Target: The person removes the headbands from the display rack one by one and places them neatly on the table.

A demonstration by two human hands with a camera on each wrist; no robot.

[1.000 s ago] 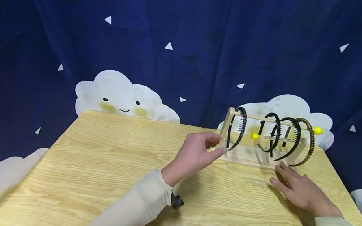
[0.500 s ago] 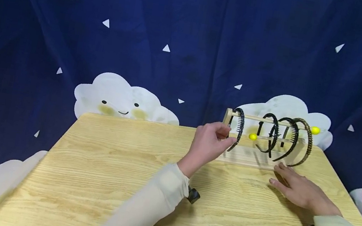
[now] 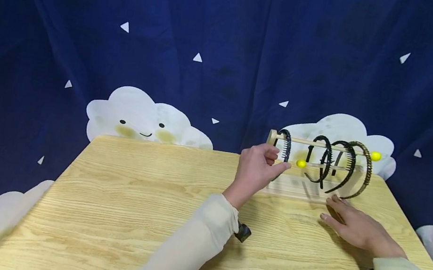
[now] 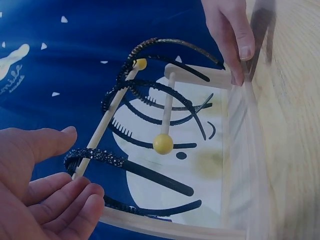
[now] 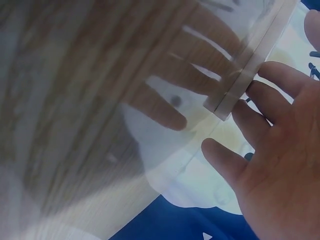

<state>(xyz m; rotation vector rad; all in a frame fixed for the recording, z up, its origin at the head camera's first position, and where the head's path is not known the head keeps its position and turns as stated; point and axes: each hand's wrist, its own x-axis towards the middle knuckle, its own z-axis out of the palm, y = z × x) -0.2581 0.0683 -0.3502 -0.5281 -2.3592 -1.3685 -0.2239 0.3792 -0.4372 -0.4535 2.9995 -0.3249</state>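
Observation:
A wooden headband rack [image 3: 297, 192] stands at the far right of the table, several headbands hanging on its rods. Nearest its left end hangs a black headband with glittering beads [image 4: 102, 156]. My left hand [image 3: 256, 168] is beside this headband. In the left wrist view, the thumb and fingers are spread apart on either side of its beaded top, not closed on it. My right hand [image 3: 362, 228] lies low at the rack's front right, fingers extended. Its fingertips are right at the base edge [image 5: 235, 95] in the right wrist view.
Further right on the rods are black headbands [image 3: 328, 161] and a bronze beaded headband [image 3: 367, 177]. Yellow balls cap the upper rod [image 3: 375, 156] and the lower rod [image 4: 162, 144]. A blue curtain [image 3: 174, 27] with clouds hangs behind the wooden table [image 3: 124, 196].
My left hand has moved right and slightly up, from the rack's left end to the nearest black headband. My right hand has stayed at the base edge. The headbands hang as before.

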